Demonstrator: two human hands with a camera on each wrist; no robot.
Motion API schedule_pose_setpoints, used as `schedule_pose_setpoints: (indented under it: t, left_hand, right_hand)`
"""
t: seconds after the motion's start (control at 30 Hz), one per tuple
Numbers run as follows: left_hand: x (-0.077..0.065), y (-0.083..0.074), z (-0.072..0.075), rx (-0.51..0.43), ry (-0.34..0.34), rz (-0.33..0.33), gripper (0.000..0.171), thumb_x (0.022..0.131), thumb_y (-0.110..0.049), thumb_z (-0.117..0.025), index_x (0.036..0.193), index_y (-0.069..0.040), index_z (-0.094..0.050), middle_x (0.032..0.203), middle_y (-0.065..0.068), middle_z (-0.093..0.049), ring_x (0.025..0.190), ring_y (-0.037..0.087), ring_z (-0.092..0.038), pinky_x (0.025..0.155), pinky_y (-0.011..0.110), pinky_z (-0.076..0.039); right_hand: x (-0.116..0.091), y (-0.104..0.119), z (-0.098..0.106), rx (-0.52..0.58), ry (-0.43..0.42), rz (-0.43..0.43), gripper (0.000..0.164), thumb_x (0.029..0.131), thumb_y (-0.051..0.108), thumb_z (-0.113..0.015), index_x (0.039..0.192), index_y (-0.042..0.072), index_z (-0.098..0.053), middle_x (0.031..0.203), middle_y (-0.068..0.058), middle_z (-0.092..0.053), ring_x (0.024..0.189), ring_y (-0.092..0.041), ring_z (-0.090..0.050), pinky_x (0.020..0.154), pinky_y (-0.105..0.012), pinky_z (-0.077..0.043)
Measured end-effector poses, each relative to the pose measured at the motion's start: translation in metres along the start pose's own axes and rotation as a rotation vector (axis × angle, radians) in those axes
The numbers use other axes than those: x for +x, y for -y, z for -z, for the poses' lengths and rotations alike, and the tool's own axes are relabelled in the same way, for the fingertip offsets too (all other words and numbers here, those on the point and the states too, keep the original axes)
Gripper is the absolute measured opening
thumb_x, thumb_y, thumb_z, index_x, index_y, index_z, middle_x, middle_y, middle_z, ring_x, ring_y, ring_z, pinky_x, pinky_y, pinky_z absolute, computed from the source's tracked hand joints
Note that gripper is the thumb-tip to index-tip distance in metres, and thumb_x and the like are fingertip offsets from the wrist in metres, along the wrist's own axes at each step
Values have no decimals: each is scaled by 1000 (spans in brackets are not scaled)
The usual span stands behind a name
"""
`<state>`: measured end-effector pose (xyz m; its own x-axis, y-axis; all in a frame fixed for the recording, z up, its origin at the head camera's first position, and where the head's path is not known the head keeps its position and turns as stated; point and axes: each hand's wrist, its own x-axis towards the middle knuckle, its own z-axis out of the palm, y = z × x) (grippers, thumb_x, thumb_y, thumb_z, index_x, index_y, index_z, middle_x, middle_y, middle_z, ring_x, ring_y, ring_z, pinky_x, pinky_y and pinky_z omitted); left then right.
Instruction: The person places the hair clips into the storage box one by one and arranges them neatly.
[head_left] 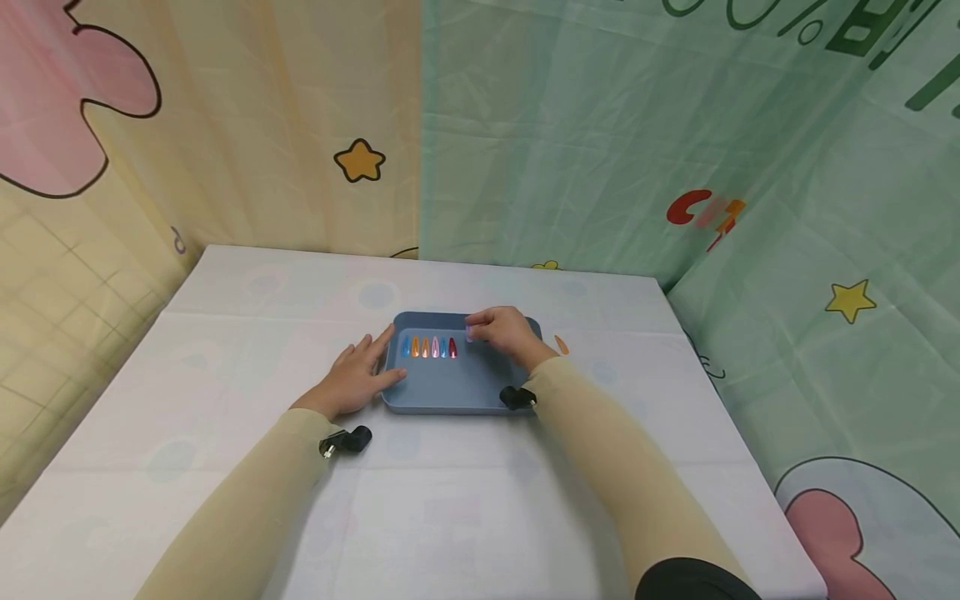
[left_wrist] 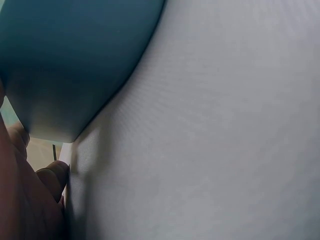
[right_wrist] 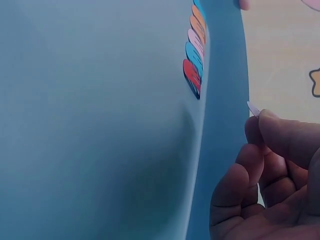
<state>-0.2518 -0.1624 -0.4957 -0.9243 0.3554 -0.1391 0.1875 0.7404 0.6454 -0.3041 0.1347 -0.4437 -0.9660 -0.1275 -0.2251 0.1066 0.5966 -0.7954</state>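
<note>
My left hand (head_left: 354, 377) rests at the left end of a blue-grey tray (head_left: 442, 396), fingers spread, fingertips and thumb right at the rim. Over the tray's far side, my right hand (head_left: 512, 333) pinches a small lilac leaf-shaped piece (right_wrist: 254, 109) between thumb and index finger, its pointed tip sticking out. Inside the tray, to the left of that hand, several glossy leaf-shaped pieces stand in a side-by-side row. The row has blue, orange and pink ones, with a red leaf-shaped piece (head_left: 453, 347) at its right end.
A single orange leaf-shaped piece (head_left: 562, 344) lies on the white tablecloth (head_left: 450, 508), just right of the tray. Patterned curtains (head_left: 547, 150) hang behind the table and at its sides. A small black device (head_left: 356, 439) is strapped at the left wrist.
</note>
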Motion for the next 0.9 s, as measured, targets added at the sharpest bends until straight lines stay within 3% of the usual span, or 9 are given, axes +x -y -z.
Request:
schedule_pose_setpoints:
  t: [0.53,0.9]
  left_hand:
    - [0,1,0,6,0,-11,93,103,-62,-56,172,-27,-4,177,18,-15,165,43,-4,133,61,3]
    - [2,3,-1,10,2,-7,93,103,-60,-57,172,-27,-4,177,18,-14,165,43,-4,133,61,4]
  right_hand:
    - [11,-4,-7,21,25,-41,33,97,15,-76,129,12,-77,134,-6,-74,120,-24,-65,113,-45,-52]
    - [15,-11,-16,-34,51,-62,31,99,17,-74,130,13,-76,137,-6,-72,123,-23,-65,114,-43,-52]
